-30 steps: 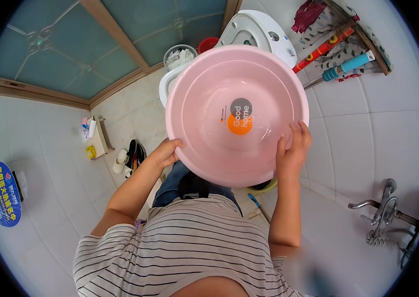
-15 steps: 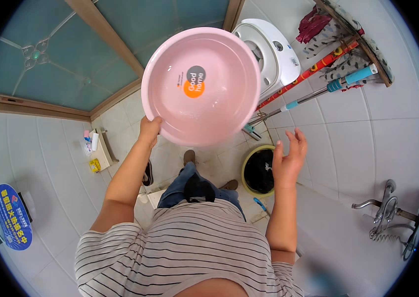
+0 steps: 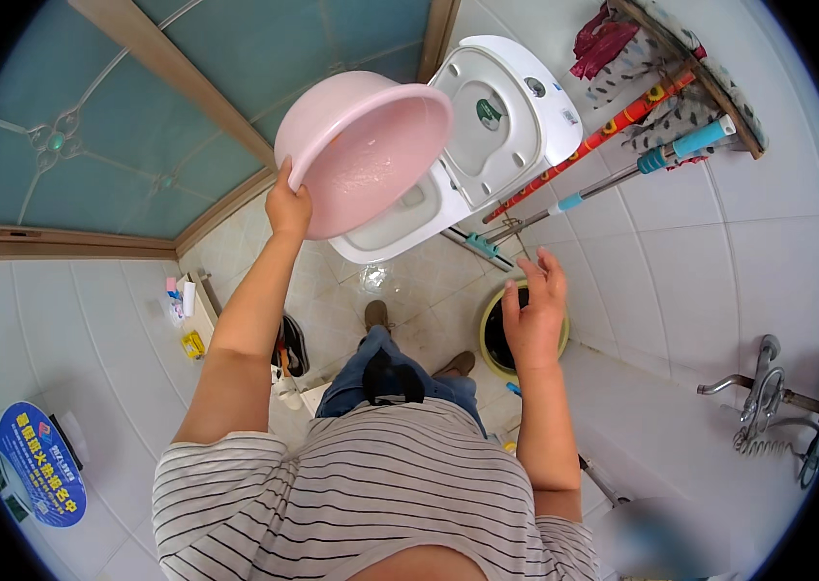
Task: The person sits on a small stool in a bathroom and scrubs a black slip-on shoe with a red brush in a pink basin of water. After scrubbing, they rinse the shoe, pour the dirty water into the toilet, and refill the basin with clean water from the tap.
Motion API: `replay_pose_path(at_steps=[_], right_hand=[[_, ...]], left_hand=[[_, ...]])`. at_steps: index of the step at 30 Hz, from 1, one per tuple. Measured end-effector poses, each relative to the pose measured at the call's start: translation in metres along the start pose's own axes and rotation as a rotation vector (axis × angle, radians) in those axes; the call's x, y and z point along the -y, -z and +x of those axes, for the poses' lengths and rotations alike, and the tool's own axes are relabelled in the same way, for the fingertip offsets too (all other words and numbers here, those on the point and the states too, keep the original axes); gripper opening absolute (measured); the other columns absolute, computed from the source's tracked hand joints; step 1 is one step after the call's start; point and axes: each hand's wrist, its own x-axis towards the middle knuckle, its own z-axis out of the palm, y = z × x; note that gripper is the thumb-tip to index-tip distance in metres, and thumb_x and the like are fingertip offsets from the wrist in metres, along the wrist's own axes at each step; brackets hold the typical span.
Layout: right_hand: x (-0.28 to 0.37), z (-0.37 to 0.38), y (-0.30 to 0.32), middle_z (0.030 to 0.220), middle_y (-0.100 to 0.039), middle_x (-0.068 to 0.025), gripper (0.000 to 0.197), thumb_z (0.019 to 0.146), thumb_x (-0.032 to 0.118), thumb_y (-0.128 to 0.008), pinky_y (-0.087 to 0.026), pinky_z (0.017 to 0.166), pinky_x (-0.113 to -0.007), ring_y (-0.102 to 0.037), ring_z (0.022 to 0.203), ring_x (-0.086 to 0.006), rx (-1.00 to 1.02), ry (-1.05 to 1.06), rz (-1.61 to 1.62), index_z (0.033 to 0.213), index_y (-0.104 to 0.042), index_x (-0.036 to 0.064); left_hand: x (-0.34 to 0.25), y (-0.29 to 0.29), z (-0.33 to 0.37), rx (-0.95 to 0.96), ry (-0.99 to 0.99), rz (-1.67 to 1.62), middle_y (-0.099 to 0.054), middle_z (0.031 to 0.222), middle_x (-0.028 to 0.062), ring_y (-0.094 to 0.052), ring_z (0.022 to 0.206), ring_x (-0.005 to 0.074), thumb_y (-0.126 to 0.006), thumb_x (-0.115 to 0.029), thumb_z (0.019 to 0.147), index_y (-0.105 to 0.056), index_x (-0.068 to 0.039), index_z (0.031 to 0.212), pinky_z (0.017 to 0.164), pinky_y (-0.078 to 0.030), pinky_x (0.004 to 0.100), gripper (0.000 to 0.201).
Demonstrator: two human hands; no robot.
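Note:
My left hand (image 3: 290,201) grips the near left rim of a pink plastic basin (image 3: 380,145), its thumb over the edge. The basin is tilted, its inside turned toward the right, and drops glisten within. Beneath and beyond it stands a white toilet (image 3: 398,232) with its lid and seat raised; the basin hides part of the bowl. My right hand (image 3: 534,310) is held up in the air with the fingers apart and nothing in them. Below that hand, on the floor, a yellow-green rimmed bucket (image 3: 498,353) with a dark inside shows partly.
Mop poles (image 3: 613,184) and a red patterned pole (image 3: 593,145) lean on the right wall beside the toilet. A wall tap (image 3: 748,387) juts out at right. Dark shoes (image 3: 293,347) and a small shelf (image 3: 201,315) are at left. Glass doors (image 3: 206,107) close the far left.
The basin has tipped from nearly face-up to a steep tilt and shifted slightly left, exposing more of the toilet. My right hand has moved a little left and stays off the basin.

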Motion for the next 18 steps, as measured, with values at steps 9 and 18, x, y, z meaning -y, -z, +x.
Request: replay_pose_path(at_steps=[9, 18], right_hand=[[0.006, -0.004, -0.002, 0.127, -0.045, -0.0183, 0.032, 0.075, 0.002, -0.063, -0.043, 0.093, -0.04, -0.047, 0.113, -0.0362, 0.027, 0.04, -0.012, 0.107, -0.059, 0.0029], [0.004, -0.012, -0.005, 0.127, -0.046, -0.0185, 0.032, 0.074, 0.002, -0.064, -0.041, 0.095, -0.041, -0.045, 0.115, -0.0373, 0.048, 0.069, 0.015, 0.105, -0.059, 0.0024]], left_hand=[[0.01, 0.0, 0.007, -0.066, -0.381, 0.147, -0.052, 0.127, 0.0197, -0.055, 0.111, 0.0327, -0.06, 0.005, 0.07, -0.05, -0.02, 0.13, 0.089, -0.048, 0.038, 0.066], [-0.014, 0.027, -0.006, -0.11, -0.589, 0.141, -0.05, 0.131, 0.0167, -0.053, 0.115, 0.0321, -0.059, 0.009, 0.067, -0.05, -0.021, 0.13, 0.092, -0.047, 0.0376, 0.071]])
